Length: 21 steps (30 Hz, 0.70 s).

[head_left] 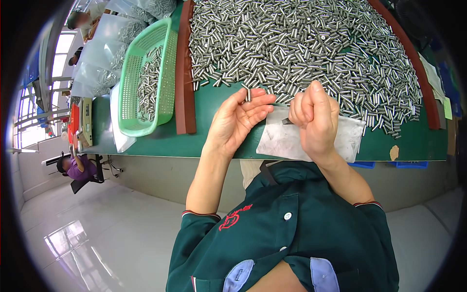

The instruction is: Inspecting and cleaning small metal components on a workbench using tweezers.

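Observation:
My left hand is palm up above the green table, its thumb and fingers closed on a short, shiny metal pin. To its right, my right hand is curled into a fist with the thumb on top. A small dark grey piece shows at the lower edge of that fist; what it is cannot be made out. Under the right hand lies a stained white cloth. Beyond both hands spreads a wide layer of similar metal pins, its near edge close to my fingers.
Red-brown strips border the pins at left and right. A green plastic basket holding pins stands left, beside clear bags of parts. A scale stands farther left. A seated person in purple is beyond.

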Tool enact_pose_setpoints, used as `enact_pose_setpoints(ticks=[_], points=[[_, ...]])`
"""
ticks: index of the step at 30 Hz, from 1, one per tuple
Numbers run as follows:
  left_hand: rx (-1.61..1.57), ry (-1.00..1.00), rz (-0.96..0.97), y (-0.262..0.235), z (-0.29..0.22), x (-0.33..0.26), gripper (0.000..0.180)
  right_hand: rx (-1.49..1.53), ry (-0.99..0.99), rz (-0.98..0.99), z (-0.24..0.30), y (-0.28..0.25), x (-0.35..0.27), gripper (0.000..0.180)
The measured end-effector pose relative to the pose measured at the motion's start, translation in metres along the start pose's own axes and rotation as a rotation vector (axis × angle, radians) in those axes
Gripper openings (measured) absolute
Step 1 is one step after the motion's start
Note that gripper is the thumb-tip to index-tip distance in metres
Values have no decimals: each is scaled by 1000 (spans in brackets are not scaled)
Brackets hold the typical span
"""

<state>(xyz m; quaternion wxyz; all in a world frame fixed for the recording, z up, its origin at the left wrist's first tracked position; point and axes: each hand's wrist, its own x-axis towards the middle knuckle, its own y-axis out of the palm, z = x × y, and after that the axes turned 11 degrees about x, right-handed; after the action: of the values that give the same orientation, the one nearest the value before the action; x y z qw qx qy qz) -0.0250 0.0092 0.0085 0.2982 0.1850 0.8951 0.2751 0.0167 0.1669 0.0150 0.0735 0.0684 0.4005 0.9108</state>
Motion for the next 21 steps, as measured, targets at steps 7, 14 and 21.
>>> enact_pose_setpoints(ticks=[7,14,21], points=[[-180,-67,117,-3,-1,2,41,-7,-5,-9,0,1,0,41],[7,99,25,-4,-4,-6,34,1,6,-8,1,1,1,42],[678,360,-345,-4,-9,-3,17,14,3,-7,1,0,1,42]])
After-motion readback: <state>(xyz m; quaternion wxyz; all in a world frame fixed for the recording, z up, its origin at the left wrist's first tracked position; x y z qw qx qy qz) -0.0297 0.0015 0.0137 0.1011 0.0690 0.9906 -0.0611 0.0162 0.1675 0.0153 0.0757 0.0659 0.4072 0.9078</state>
